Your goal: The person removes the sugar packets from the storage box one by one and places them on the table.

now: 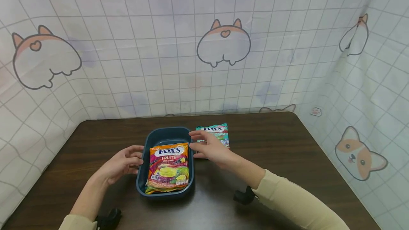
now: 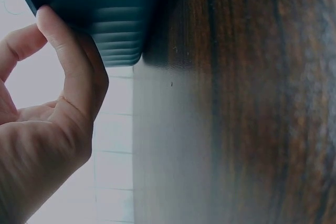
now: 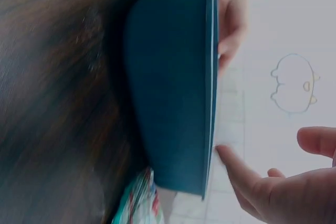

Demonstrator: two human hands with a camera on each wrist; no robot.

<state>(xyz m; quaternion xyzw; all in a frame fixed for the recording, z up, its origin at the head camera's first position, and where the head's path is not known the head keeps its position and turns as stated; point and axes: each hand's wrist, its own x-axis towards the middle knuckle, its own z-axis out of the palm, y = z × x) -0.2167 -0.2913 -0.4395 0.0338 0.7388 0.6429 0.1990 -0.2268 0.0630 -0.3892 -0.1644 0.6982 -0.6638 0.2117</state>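
Between a person's two hands sits a dark blue tub (image 1: 167, 135), upright on a brown wooden table (image 1: 271, 144). Inside it, also between the hands, an orange and purple candy bag (image 1: 168, 168) lies face up, filling the part nearer the person (its label reads FOX'S FRUITS).

The left hand (image 1: 123, 162) is at the tub's left side, fingers loosely bent and parted; in the left wrist view a fingertip meets the rim, and nothing is in its grasp. The right hand (image 1: 211, 148) reaches to the opposite side, fingers spread and relaxed, holding nothing; its tips are at the rim, though I cannot tell whether they touch.

A teal FOX'S bag (image 1: 220, 134) lies on the table just beyond the right hand, partly hidden by it. Past both hands, a white grid-patterned sheet (image 1: 179, 38) with cartoon dogs hangs behind the table.
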